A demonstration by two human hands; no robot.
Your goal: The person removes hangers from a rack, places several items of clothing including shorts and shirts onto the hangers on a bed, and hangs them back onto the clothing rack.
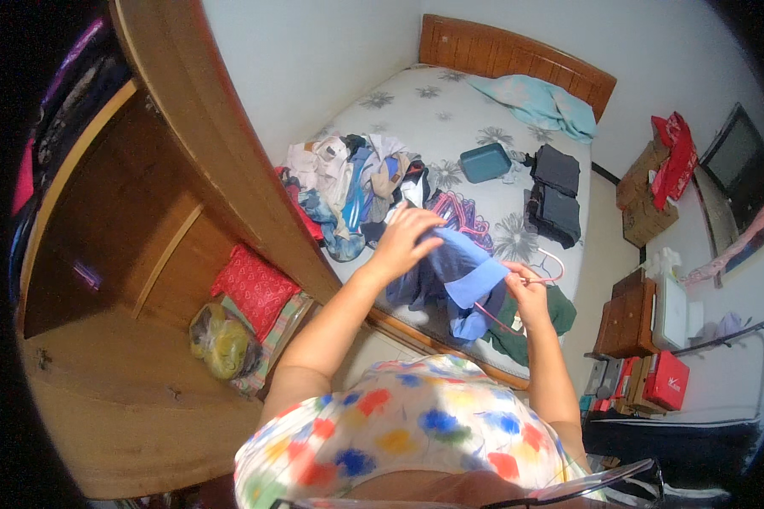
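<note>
My left hand [405,245] has its fingers at the upper edge of a blue garment [461,261], which hangs in front of me above the bed. In my right hand [527,292] are the garment's lighter blue edge and a pink clothes hanger [557,267], its hook pointing up and right. Part of the hanger shows below the cloth. Behind the garment lies a heap of pink and purple hangers [461,216]. A dark green garment [557,312] lies on the bed's near edge, under my right hand.
A pile of mixed clothes [356,184] lies at the bed's left. Folded dark clothes [555,191] and a teal plastic basin [486,163] are farther right. An open wooden wardrobe [197,146] stands at left, with a red cushion [254,289] inside. Cartons [649,191] stand by the right wall.
</note>
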